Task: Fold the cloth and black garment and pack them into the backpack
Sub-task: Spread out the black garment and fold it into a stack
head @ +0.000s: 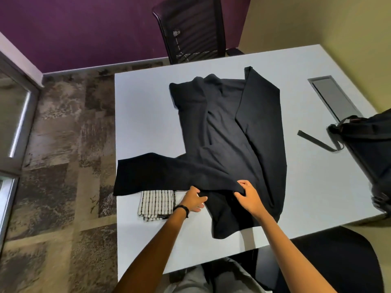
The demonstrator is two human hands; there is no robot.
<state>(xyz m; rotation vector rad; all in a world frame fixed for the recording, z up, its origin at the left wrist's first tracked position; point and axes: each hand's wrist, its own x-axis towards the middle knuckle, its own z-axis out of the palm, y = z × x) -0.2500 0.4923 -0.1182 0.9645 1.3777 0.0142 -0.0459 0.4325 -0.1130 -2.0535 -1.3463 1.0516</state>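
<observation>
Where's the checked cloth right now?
Head view: the checked cloth lies folded by the near-left edge of the table, its far end under the black garment, just left of the left hand.

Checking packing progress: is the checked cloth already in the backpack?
No, the checked cloth lies on the table by the left hand, apart from the backpack.

2 bare forearms reach in over the near edge of the table (143, 115), converging. Left hand (193, 199), dark band (183, 209) at wrist: fingers curled at the garment (220, 132) edge. Right hand (248, 197), just beside it: thumb and fingers pinch a raised garment fold.
</observation>
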